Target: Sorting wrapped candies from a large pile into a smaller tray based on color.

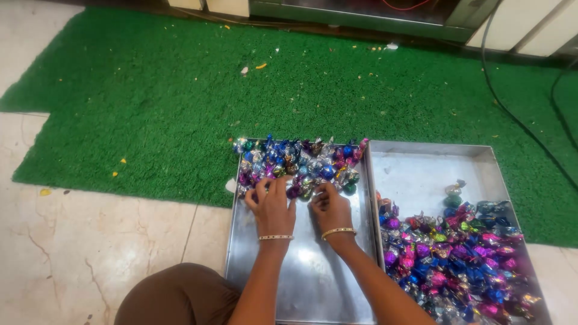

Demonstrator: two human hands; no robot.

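Head view shows my left hand (pixel 272 207) and right hand (pixel 330 207) resting fingertips-down on the foil-wrapped candies (pixel 298 165) packed in rows at the left tray's (pixel 313 283) far end; whether either pinches one, I cannot tell. Loose candies (pixel 457 259) heap in the right tray (pixel 421 174).

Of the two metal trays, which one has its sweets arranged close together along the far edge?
The left tray, where both hands work: its sweets sit packed along the far edge. In the right tray they lie heaped loosely at the near end.
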